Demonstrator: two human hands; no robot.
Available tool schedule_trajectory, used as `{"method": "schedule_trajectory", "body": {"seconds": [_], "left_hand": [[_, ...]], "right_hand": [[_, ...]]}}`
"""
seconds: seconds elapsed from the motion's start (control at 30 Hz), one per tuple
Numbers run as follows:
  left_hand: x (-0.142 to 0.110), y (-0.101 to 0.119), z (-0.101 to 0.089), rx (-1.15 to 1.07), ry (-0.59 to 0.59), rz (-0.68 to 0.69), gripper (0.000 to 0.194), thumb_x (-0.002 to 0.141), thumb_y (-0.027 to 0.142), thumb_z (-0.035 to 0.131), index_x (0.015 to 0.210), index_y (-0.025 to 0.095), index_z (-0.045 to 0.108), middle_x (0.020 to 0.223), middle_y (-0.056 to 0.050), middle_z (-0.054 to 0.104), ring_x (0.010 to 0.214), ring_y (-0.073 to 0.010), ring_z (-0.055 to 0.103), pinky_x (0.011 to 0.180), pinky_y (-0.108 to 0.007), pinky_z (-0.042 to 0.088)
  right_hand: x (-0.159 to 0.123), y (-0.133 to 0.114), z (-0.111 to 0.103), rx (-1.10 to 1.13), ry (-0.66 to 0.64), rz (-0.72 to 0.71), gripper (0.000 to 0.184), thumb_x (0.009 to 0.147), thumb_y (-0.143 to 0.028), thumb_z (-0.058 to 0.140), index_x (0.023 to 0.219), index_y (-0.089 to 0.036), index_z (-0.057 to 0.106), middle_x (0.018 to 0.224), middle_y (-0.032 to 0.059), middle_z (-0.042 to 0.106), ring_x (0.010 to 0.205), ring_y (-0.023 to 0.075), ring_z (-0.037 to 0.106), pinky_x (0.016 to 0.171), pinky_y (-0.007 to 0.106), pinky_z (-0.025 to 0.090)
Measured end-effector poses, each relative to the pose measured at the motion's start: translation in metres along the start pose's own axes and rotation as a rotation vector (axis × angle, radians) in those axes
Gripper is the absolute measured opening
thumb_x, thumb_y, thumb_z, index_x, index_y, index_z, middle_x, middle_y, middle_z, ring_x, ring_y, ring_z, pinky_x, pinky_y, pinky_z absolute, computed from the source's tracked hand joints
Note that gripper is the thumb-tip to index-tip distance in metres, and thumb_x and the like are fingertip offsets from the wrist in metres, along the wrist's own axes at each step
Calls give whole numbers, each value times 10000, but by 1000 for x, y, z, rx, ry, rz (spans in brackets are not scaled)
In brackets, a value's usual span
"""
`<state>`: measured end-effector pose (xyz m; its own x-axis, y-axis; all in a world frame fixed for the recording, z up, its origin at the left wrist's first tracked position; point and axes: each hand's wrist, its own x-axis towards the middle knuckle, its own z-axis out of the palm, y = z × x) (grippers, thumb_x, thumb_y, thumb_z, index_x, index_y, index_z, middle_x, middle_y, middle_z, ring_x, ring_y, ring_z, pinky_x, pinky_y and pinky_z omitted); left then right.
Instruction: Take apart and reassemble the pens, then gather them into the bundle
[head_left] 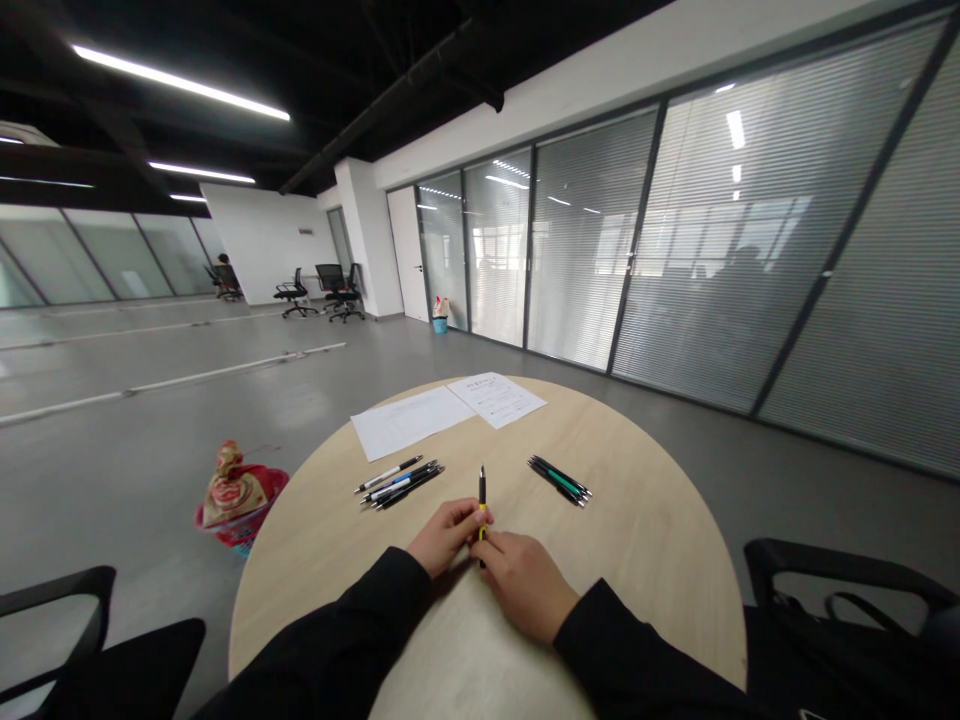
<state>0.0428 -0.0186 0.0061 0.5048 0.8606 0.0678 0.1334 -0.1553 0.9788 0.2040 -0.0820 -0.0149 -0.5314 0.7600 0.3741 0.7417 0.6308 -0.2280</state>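
A black pen with a yellow grip [482,505] stands nearly upright at the middle of the round light-wood table [637,560]. My left hand [446,535] pinches it from the left, and my right hand [525,585] closes around its lower end. Beyond my left hand lies a loose bunch of black-and-white pens [397,483]. A smaller bunch of black and green pens [559,480] lies to the right. Two white printed sheets [450,405] lie overlapping at the far edge of the table.
Black chair armrests [832,565] stand at both sides of the table. A red patterned bag [238,495] lies on the grey floor to the left. Glass walls with blinds [750,260] run along the right. A seated person [225,275] and office chairs [315,295] are far back.
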Motion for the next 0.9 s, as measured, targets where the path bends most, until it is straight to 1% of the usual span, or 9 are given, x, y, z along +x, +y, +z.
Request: {"method": "schedule_trajectory", "body": {"seconds": [0.23,0.4,0.57,0.9], "left_hand": [[0,0,1,2,-9,12,461,772,575,653,767,115,674,586,20,508,578,-113,430,581,-233,337],[0,-5,1,-15,-6,12,448,779,562,655,772,115,669,598,19,520,573,-109,430,579,-229,333],[1,-6,-1,2,1,18,449,787,564,645,778,116,668,584,27,501,567,-108,420,564,-225,319],[1,-6,-2,42,-13,34,453,795,574,627,766,124,661,612,16,521,604,-123,441,601,-236,359]], "right_hand": [[0,2,0,27,-18,5,159,890,-145,527,1029,-193,586,1001,61,637,947,191,587,809,292,453],[0,0,-4,64,-23,8,180,883,-145,530,1047,-195,585,1037,63,631,973,195,584,837,295,458],[0,-1,-6,94,-27,8,238,858,-152,560,1092,-196,577,1079,68,620,1007,202,575,871,311,462],[1,-2,-7,102,-43,8,209,858,-166,573,1065,-198,581,1057,64,623,1012,201,573,879,312,458]]}}
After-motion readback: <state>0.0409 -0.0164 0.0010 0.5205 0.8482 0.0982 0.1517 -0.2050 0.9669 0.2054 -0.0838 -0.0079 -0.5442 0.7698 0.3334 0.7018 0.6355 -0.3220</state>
